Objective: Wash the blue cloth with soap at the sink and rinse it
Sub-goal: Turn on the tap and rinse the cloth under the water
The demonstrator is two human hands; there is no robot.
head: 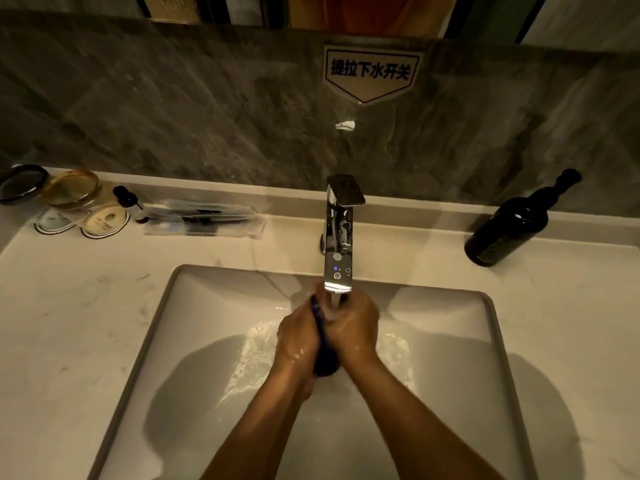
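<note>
The blue cloth [325, 355] is bunched into a dark wet wad between my two hands over the white sink [450, 341]. My left hand [298, 337] grips it from the left and my right hand [353, 327] grips it from the right, both wet and shiny. Both hands are directly under the spout of the chrome tap [338, 233], and water runs onto them. Most of the cloth is hidden by my fingers; only a strip between the hands and a lump below them shows.
A dark pump bottle [509, 226] stands on the counter at the right. At the back left are a small pump bottle [129, 201], glasses with lids [71, 188], coasters and wrapped toiletries [204, 218]. A sign [370, 72] hangs on the stone wall.
</note>
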